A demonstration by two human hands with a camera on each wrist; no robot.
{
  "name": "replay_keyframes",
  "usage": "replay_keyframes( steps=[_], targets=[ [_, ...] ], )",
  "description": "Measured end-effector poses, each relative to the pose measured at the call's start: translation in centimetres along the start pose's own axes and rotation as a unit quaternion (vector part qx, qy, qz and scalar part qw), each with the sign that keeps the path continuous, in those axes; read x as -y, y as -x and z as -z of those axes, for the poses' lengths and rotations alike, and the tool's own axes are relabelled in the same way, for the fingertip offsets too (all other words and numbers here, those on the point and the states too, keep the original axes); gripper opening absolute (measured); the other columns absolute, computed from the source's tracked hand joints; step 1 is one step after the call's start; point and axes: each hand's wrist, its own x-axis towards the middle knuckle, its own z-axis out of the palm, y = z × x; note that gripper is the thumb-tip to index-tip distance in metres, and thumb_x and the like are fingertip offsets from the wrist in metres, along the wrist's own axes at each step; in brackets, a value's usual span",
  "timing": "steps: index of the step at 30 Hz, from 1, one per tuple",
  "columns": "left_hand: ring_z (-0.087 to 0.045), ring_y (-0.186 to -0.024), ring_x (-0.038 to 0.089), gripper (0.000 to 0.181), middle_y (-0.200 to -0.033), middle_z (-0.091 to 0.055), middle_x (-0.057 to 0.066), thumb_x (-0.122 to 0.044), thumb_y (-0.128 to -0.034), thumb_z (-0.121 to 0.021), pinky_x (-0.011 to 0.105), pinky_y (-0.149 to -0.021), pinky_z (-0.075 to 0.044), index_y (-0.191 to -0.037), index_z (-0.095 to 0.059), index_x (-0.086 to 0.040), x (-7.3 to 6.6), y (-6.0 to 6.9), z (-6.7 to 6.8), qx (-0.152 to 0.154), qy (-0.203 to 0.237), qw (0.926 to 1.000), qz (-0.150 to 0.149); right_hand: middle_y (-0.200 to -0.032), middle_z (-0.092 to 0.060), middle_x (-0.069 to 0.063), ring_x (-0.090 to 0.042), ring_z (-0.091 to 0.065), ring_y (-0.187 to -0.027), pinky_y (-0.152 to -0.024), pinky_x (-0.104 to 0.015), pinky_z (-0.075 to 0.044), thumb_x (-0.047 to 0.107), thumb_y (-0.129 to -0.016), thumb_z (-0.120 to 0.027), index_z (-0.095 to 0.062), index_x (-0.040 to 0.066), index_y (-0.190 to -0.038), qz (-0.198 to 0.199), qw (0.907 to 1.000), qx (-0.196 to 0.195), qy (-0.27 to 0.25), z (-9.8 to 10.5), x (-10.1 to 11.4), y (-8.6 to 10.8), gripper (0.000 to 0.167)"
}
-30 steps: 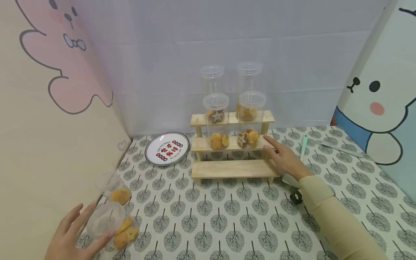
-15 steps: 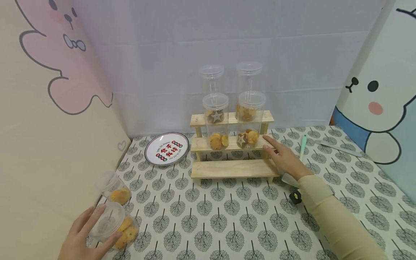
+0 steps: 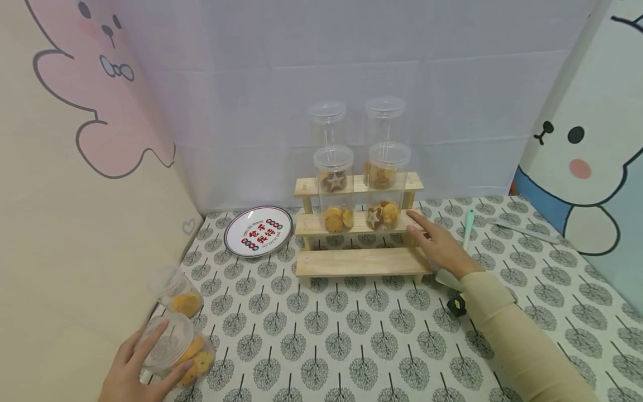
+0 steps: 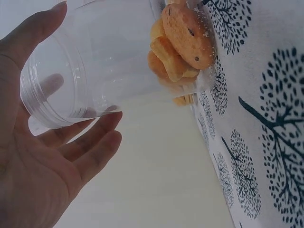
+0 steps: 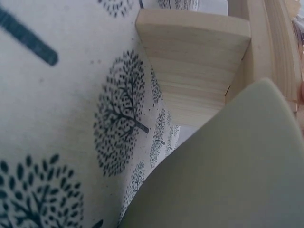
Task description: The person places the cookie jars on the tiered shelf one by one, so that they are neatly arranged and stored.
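Two clear plastic jars of cookies stand at the left. My left hand [image 3: 133, 365] is at the nearer jar [image 3: 201, 363], thumb on one side of its lid and fingers on the other. In the left wrist view, this hand [image 4: 52, 137] frames the lidded end loosely; firm contact cannot be told. My right hand [image 3: 442, 245] rests its fingers on the right end of a three-tier wooden stand [image 3: 361, 261]. Two cookie jars, including the front right jar [image 3: 385, 206], stand on the middle tier and two on the top tier.
The farther left jar [image 3: 186, 304] stands beside the wall cloth. A white plate [image 3: 258, 215] with red characters lies left of the stand. Beside my right wrist are a mint handle [image 3: 469, 226] and pale blade [image 3: 447, 279]. A thin metal utensil [image 3: 524, 230] lies at the far right.
My left hand has moved right and in around the nearer left jar. My right hand stays at the stand, and the jars keep their places.
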Motion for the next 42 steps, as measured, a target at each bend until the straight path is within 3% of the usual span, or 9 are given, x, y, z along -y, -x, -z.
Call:
replay_keyframes(
  steps=[13,16,19,21,25,31,36,39,42],
  targets=[
    [-0.051,-0.111,0.047,0.097,-0.134,-0.049,0.024,-0.024,-0.0562,-0.098,0.07,-0.072,-0.05,-0.143,-0.055,-0.021,0.1,-0.1,0.0,-0.011,0.01,0.9999,-0.004,-0.152,-0.04,-0.027,-0.045,-0.058,-0.117,-0.099,-0.071,-0.041,0.055,-0.106,-0.029,-0.02,0.027,-0.161,-0.002,1.0,-0.001,0.008,-0.1,-0.1,-0.1,0.063],
    [-0.053,-0.111,0.042,0.097,-0.133,-0.052,0.02,-0.023,-0.0538,-0.099,0.04,-0.076,-0.054,-0.141,-0.058,-0.023,-0.1,-0.1,0.1,-0.02,0.007,0.9998,-0.001,-0.151,-0.041,-0.028,-0.044,-0.058,-0.116,-0.099,-0.07,-0.042,0.055,-0.106,-0.03,-0.02,0.026,-0.161,-0.001,1.0,-0.002,0.006,-0.1,-0.1,-0.1,0.063],
    [-0.054,-0.11,0.037,0.096,-0.131,-0.054,0.017,-0.022,-0.0513,-0.1,0.013,-0.075,-0.039,-0.139,-0.061,-0.024,-0.2,-0.2,0.1,-0.033,0.007,0.9994,-0.002,-0.15,-0.042,-0.028,-0.044,-0.058,-0.116,-0.099,-0.07,-0.042,0.055,-0.106,-0.031,-0.021,0.025,-0.16,-0.001,1.0,-0.002,0.001,-0.1,-0.1,-0.1,0.063],
    [-0.054,-0.109,0.035,0.095,-0.13,-0.055,0.016,-0.021,-0.0503,-0.1,0.006,-0.073,-0.031,-0.137,-0.062,-0.025,-0.3,-0.2,0.1,-0.04,0.008,0.9992,-0.007,-0.149,-0.043,-0.028,-0.044,-0.059,-0.115,-0.099,-0.07,-0.042,0.054,-0.106,-0.031,-0.021,0.025,-0.16,-0.001,1.0,-0.002,0.0,-0.1,-0.1,-0.1,0.063],
    [-0.052,-0.109,0.029,0.096,-0.131,-0.055,0.014,-0.022,-0.0495,-0.1,0.006,-0.076,-0.03,-0.138,-0.062,-0.026,-0.7,-0.5,0.2,-0.051,0.013,0.9984,-0.023,-0.149,-0.043,-0.028,-0.044,-0.058,-0.116,-0.099,-0.07,-0.042,0.054,-0.106,-0.031,-0.021,0.025,-0.16,0.0,1.0,-0.002,0.0,-0.1,-0.1,-0.1,0.063],
    [-0.044,-0.119,0.004,0.095,-0.135,-0.054,0.013,-0.02,-0.0507,-0.099,-0.001,-0.086,-0.024,-0.138,-0.062,-0.026,-2.2,-1.7,0.6,-0.048,0.035,0.9966,-0.057,-0.151,-0.042,-0.027,-0.044,-0.058,-0.116,-0.099,-0.07,-0.042,0.054,-0.106,-0.031,-0.021,0.026,-0.16,0.001,1.0,-0.002,-0.004,0.0,-0.1,0.0,0.063],
    [-0.049,-0.118,0.028,0.095,-0.138,-0.05,0.013,-0.019,-0.0545,-0.098,0.0,-0.094,-0.022,-0.14,-0.059,-0.025,-3.9,-2.8,0.9,-0.023,0.056,0.9952,-0.077,-0.151,-0.041,-0.027,-0.044,-0.058,-0.117,-0.1,-0.07,-0.041,0.054,-0.106,-0.031,-0.022,0.025,-0.16,0.006,1.0,0.0,-0.004,0.0,-0.1,-0.1,0.063],
    [-0.051,-0.112,0.031,0.094,-0.136,-0.05,0.012,-0.022,-0.0552,-0.098,0.002,-0.093,-0.025,-0.141,-0.059,-0.026,-5.0,-3.7,0.8,-0.016,0.058,0.9935,-0.096,-0.152,-0.04,-0.026,-0.045,-0.057,-0.118,-0.101,-0.07,-0.04,0.055,-0.106,-0.031,-0.022,0.026,-0.16,0.006,1.0,-0.001,-0.004,0.0,-0.1,-0.1,0.063],
    [-0.054,-0.109,0.031,0.094,-0.136,-0.05,0.013,-0.024,-0.0546,-0.099,0.021,-0.093,-0.042,-0.14,-0.06,-0.026,-6.2,-4.8,0.6,-0.012,0.054,0.9915,-0.118,-0.154,-0.038,-0.026,-0.045,-0.056,-0.12,-0.101,-0.071,-0.039,0.055,-0.105,-0.03,-0.022,0.026,-0.16,0.005,1.0,-0.001,-0.003,0.0,-0.1,0.0,0.063]
  ],
)
